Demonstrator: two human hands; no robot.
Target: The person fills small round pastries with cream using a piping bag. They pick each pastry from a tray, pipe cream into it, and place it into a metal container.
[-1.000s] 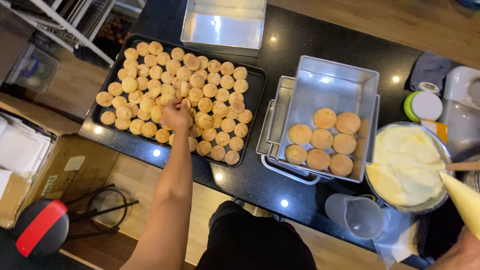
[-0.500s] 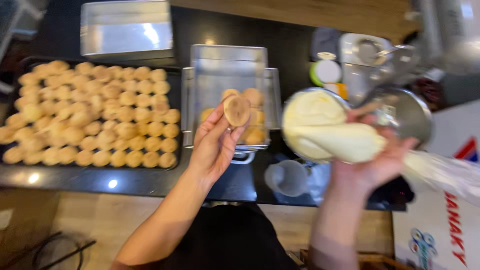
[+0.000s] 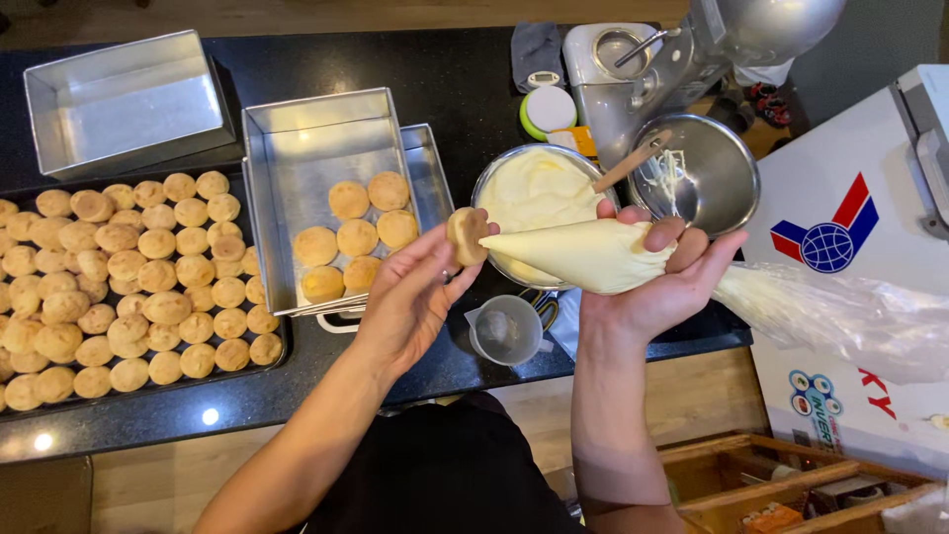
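While the head view looked straight down over the black bench (image 3: 435,69), the left hand (image 3: 415,297) sat just left of centre, its fingers curled around a small round puff (image 3: 467,235) and pinching it at the fingertips, tilted toward the right. The right hand (image 3: 657,282), right of centre, was closed around the body of a cream-filled piping bag (image 3: 583,255); the bag's point touched the puff, and its loose clear tail trailed off toward the right edge of the frame.

Just behind the two hands stood a steel bowl of cream (image 3: 539,193), with a second, nearly empty steel bowl (image 3: 707,173) beside it holding a wooden-handled tool. Left of centre, a square metal tin (image 3: 306,138) held seven puffs in its lower right part. At the far left a dark tray (image 3: 129,282) was packed with rows of puffs, and an empty tin (image 3: 124,99) lay in the upper left. A small clear jug (image 3: 506,331) stood below the cream bowl.

By my reading, the step in hand was filling: the tip was seated at the puff. The squeeze would call for a steady left grip and gentle, even pressure from the right hand, so the shell neither split nor overflowed.
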